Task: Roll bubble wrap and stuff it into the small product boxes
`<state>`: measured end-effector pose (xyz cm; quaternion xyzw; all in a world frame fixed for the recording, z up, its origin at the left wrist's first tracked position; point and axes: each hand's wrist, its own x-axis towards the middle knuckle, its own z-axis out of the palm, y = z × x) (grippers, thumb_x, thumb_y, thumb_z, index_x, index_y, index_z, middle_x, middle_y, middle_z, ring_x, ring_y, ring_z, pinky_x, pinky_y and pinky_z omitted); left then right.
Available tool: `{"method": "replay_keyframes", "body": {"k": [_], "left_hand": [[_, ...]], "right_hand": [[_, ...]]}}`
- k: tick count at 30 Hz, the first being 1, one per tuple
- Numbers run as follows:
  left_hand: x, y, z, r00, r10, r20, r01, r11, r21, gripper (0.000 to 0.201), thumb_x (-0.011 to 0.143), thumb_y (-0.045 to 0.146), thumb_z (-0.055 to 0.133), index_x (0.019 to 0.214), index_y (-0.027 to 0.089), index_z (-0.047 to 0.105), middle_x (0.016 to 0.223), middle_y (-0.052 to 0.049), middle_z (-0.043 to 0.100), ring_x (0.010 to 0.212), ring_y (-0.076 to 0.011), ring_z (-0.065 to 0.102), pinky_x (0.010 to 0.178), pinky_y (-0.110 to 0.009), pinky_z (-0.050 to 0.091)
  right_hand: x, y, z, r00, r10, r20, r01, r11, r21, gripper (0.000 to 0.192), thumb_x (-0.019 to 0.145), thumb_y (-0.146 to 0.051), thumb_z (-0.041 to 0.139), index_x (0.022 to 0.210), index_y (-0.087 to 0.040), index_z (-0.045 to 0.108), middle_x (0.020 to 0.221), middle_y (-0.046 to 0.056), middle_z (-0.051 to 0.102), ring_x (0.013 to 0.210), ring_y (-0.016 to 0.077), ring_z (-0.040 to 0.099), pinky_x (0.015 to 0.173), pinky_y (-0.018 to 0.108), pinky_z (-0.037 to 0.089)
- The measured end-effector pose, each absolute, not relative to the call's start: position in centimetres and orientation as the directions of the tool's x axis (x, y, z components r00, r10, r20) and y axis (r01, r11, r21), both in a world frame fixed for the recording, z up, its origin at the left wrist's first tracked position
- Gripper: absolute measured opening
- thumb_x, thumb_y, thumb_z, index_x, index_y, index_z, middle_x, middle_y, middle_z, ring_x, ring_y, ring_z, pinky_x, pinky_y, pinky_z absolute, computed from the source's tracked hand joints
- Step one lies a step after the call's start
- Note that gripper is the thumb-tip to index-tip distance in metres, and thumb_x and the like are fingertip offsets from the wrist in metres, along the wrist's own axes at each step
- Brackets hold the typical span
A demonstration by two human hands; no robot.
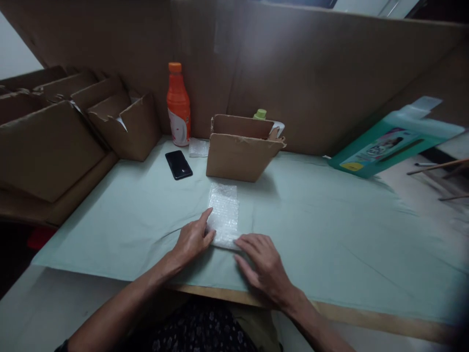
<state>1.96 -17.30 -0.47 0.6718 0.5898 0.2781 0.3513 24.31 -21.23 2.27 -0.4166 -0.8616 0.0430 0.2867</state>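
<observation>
A strip of bubble wrap (224,210) lies flat on the pale green cloth, its near end thicker as if folded over. My left hand (192,239) rests at its left edge, thumb and forefinger apart and touching the plastic. At the near right corner, my right hand (266,266) lays its fingertips on the wrap, with the thumb held away below. Neither hand is closed round anything. Whether something lies inside the folded end cannot be made out.
Beyond the wrap stands an open cardboard box (240,156). A black phone (178,165), an orange bottle (178,107) and another bubble wrap piece (199,147) are back left. Several cardboard boxes (124,127) line the left; a tilted green jug (392,142) is at right.
</observation>
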Motion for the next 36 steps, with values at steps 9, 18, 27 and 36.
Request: {"method": "replay_keyframes", "body": {"k": [9, 18, 27, 36], "left_hand": [[0.5, -21.3, 0.8, 0.406, 0.833, 0.376, 0.606, -0.553, 0.572, 0.053, 0.09, 0.028, 0.059, 0.142, 0.024, 0.05, 0.133, -0.014, 0.061, 0.121, -0.0307, 0.055, 0.103, -0.048, 0.044], [2.1, -18.7, 0.3, 0.367, 0.925, 0.097, 0.741, -0.354, 0.571, 0.04, 0.09, 0.022, 0.052, 0.129, 0.02, 0.061, 0.11, -0.013, 0.071, 0.1, -0.0303, 0.064, 0.091, -0.048, 0.048], [1.1, -21.2, 1.0, 0.526, 0.821, 0.222, 0.6, -0.543, 0.588, 0.039, 0.096, 0.029, 0.052, 0.134, 0.022, 0.056, 0.112, -0.01, 0.069, 0.102, -0.0263, 0.059, 0.095, -0.045, 0.044], [2.6, -16.0, 0.1, 0.297, 0.941, 0.16, 0.752, -0.334, 0.568, 0.039, 0.094, 0.032, 0.053, 0.128, 0.015, 0.061, 0.108, -0.015, 0.067, 0.102, -0.0311, 0.06, 0.092, -0.049, 0.046]], "right_hand": [[23.9, -19.7, 2.6, -0.562, 0.804, 0.193, 0.648, 0.574, -0.501, 0.026, 0.096, -0.017, 0.053, 0.116, -0.022, 0.068, 0.1, 0.007, 0.076, 0.091, 0.0232, 0.068, 0.085, 0.042, 0.053], [24.6, -20.9, 2.3, -0.489, 0.768, 0.413, 0.738, 0.617, -0.274, 0.025, 0.092, -0.025, 0.061, 0.115, -0.018, 0.066, 0.121, 0.016, 0.069, 0.11, 0.033, 0.062, 0.092, 0.052, 0.048], [25.1, -20.7, 2.5, -0.556, 0.816, 0.158, 0.615, 0.532, -0.582, 0.026, 0.096, -0.023, 0.056, 0.12, -0.023, 0.066, 0.109, 0.007, 0.076, 0.097, 0.0235, 0.068, 0.089, 0.043, 0.053], [23.9, -16.6, 1.1, -0.421, 0.9, 0.113, 0.827, 0.432, -0.36, 0.061, 0.088, -0.043, 0.065, 0.139, -0.011, 0.055, 0.146, 0.023, 0.053, 0.135, 0.0383, 0.048, 0.106, 0.059, 0.042]]}}
